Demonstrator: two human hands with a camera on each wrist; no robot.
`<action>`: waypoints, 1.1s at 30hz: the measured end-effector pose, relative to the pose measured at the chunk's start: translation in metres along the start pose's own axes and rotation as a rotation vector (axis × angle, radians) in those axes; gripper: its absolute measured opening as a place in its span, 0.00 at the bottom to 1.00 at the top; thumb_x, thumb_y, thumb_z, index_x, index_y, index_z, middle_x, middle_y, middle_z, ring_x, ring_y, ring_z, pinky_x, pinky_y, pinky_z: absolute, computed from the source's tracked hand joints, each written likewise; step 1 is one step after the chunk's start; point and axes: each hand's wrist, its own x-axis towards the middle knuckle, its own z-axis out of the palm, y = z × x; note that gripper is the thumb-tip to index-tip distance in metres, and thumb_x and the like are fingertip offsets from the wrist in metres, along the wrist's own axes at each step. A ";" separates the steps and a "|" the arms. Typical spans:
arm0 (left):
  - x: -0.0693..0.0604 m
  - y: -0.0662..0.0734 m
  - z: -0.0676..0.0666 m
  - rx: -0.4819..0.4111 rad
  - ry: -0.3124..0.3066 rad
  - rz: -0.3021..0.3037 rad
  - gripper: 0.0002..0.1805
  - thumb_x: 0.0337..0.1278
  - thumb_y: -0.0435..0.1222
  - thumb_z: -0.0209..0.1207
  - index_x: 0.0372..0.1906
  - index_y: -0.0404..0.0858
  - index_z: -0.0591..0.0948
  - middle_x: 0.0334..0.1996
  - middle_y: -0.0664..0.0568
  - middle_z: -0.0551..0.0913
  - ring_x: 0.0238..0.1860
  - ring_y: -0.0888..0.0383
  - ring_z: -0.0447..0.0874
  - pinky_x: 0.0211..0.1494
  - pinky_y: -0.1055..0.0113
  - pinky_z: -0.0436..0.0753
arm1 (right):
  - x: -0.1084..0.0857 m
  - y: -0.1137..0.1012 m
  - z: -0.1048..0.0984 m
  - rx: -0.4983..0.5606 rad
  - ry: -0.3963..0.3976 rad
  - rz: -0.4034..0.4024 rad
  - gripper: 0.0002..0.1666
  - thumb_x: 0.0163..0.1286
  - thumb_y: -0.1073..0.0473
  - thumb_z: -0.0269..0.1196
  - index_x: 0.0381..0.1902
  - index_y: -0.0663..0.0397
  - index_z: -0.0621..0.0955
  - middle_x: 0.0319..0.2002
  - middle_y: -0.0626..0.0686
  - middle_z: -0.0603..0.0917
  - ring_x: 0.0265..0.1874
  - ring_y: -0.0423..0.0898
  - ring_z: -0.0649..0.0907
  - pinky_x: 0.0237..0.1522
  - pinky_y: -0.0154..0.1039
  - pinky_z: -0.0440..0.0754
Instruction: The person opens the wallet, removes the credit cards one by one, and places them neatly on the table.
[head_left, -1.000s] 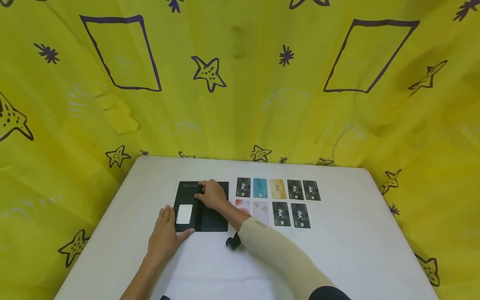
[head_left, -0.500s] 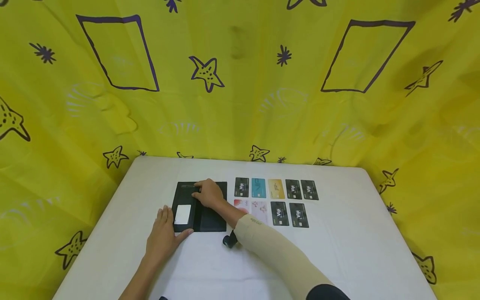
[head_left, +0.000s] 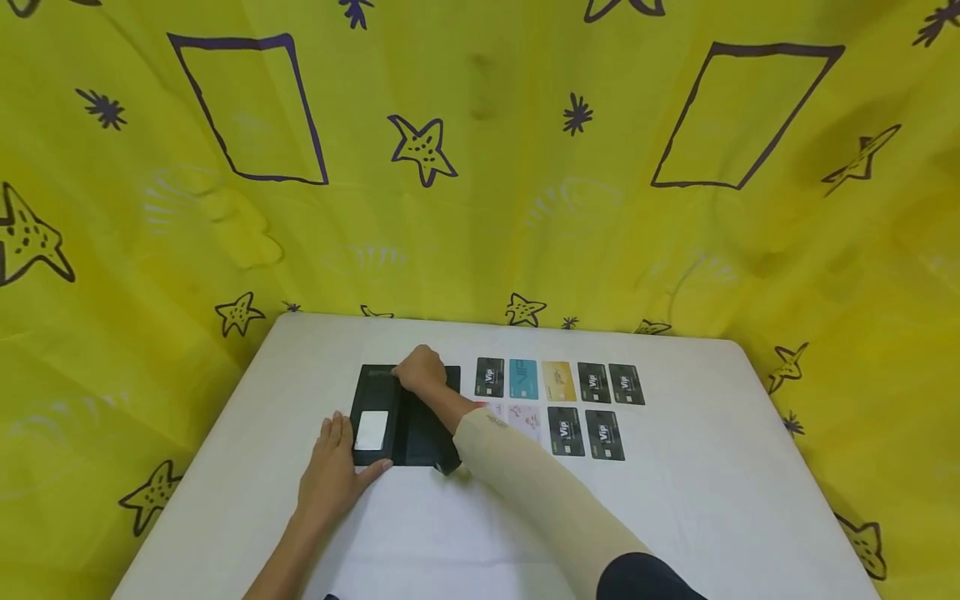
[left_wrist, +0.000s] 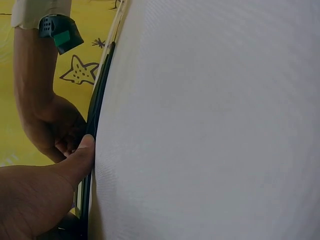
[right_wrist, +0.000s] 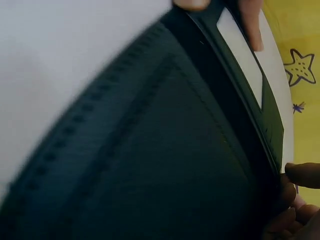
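Note:
A black wallet lies unfolded on the white table, with a white rectangle showing on its left half. My left hand rests along its left side, fingers straight, thumb on the near edge. In the left wrist view the thumb presses that edge. At the far edge, close to the fold, is my right hand. Its fingers are curled and mostly hidden from the head camera. The right wrist view has its thumb and bent fingers pinching the wallet's far edge beside the raised inner leaf.
Right of the wallet, two rows of cards lie flat: several black VIP cards, a blue card, a gold card and a pale pink card. Another pink card is partly behind my right forearm. A yellow patterned curtain hangs beyond the table.
My right hand has turned over at the wallet's far edge, so its fingertips are now hidden in the head view. Its wrist has shifted left over the wallet. The left hand stays in place.

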 end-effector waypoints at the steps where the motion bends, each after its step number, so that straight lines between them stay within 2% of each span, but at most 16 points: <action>1: 0.000 0.001 0.001 -0.006 0.001 0.001 0.60 0.58 0.54 0.74 0.75 0.15 0.58 0.78 0.22 0.54 0.79 0.26 0.49 0.72 0.32 0.65 | 0.003 -0.001 0.000 -0.017 0.002 0.038 0.16 0.65 0.52 0.77 0.25 0.57 0.87 0.20 0.48 0.81 0.19 0.43 0.76 0.20 0.37 0.73; 3: 0.000 0.002 0.002 -0.013 0.001 0.004 0.60 0.57 0.54 0.74 0.75 0.15 0.58 0.78 0.22 0.54 0.79 0.26 0.49 0.72 0.32 0.66 | 0.006 -0.002 0.001 -0.049 -0.004 0.093 0.19 0.63 0.49 0.78 0.26 0.56 0.85 0.20 0.49 0.79 0.20 0.44 0.76 0.20 0.38 0.72; 5: 0.000 0.003 0.002 -0.010 -0.003 0.004 0.60 0.58 0.54 0.74 0.76 0.15 0.58 0.78 0.23 0.53 0.79 0.26 0.49 0.72 0.32 0.65 | 0.008 -0.004 0.000 -0.066 -0.009 0.114 0.19 0.62 0.48 0.79 0.26 0.57 0.85 0.21 0.49 0.79 0.21 0.45 0.76 0.21 0.39 0.72; 11: 0.001 0.003 0.000 0.003 -0.017 -0.015 0.60 0.59 0.54 0.74 0.77 0.16 0.56 0.79 0.24 0.51 0.80 0.28 0.46 0.73 0.33 0.64 | 0.009 -0.007 -0.005 -0.030 -0.031 0.094 0.18 0.66 0.52 0.76 0.23 0.57 0.84 0.21 0.49 0.79 0.19 0.45 0.75 0.20 0.38 0.71; 14: 0.001 0.003 -0.001 0.001 -0.027 -0.015 0.60 0.59 0.54 0.73 0.77 0.16 0.56 0.79 0.24 0.50 0.80 0.28 0.45 0.73 0.32 0.64 | 0.009 -0.008 -0.007 0.025 -0.033 0.091 0.19 0.70 0.54 0.71 0.22 0.58 0.81 0.19 0.49 0.75 0.18 0.45 0.73 0.19 0.38 0.70; 17: 0.001 0.003 -0.001 -0.002 -0.033 -0.020 0.60 0.59 0.53 0.73 0.77 0.16 0.55 0.79 0.24 0.50 0.80 0.28 0.45 0.73 0.32 0.64 | 0.009 -0.008 -0.006 0.101 -0.010 0.097 0.18 0.73 0.55 0.69 0.27 0.62 0.83 0.19 0.50 0.74 0.18 0.46 0.73 0.19 0.38 0.69; 21: 0.002 0.003 0.000 -0.002 -0.034 -0.030 0.60 0.59 0.53 0.73 0.77 0.16 0.55 0.80 0.25 0.49 0.80 0.28 0.44 0.74 0.33 0.62 | 0.015 -0.008 0.000 0.183 0.053 0.117 0.16 0.73 0.55 0.70 0.32 0.65 0.87 0.21 0.49 0.78 0.18 0.44 0.74 0.19 0.37 0.70; 25: 0.002 0.002 0.000 -0.002 -0.032 -0.033 0.60 0.59 0.53 0.73 0.77 0.16 0.55 0.80 0.24 0.50 0.80 0.28 0.44 0.74 0.33 0.62 | 0.016 -0.008 0.001 0.278 0.096 0.085 0.13 0.73 0.59 0.70 0.30 0.64 0.90 0.25 0.49 0.86 0.21 0.42 0.77 0.19 0.35 0.71; 29: 0.002 0.002 0.000 0.006 -0.031 -0.033 0.60 0.59 0.53 0.74 0.77 0.16 0.55 0.79 0.24 0.50 0.80 0.27 0.45 0.74 0.33 0.63 | 0.013 -0.005 0.000 0.412 0.081 0.047 0.07 0.69 0.64 0.72 0.31 0.61 0.92 0.33 0.50 0.91 0.30 0.42 0.83 0.27 0.34 0.79; 32: 0.002 0.001 0.000 0.012 -0.030 -0.032 0.61 0.58 0.53 0.74 0.77 0.16 0.55 0.79 0.24 0.50 0.80 0.27 0.45 0.74 0.33 0.62 | 0.011 -0.002 -0.001 0.482 0.064 0.056 0.01 0.64 0.68 0.75 0.32 0.60 0.92 0.34 0.51 0.89 0.35 0.44 0.85 0.35 0.36 0.84; 33: 0.002 0.000 0.000 0.013 -0.030 -0.032 0.60 0.58 0.53 0.74 0.76 0.16 0.56 0.79 0.24 0.50 0.80 0.27 0.45 0.74 0.33 0.62 | 0.011 -0.001 0.000 0.498 0.062 0.063 0.02 0.62 0.69 0.75 0.32 0.60 0.92 0.33 0.51 0.89 0.36 0.45 0.84 0.36 0.37 0.84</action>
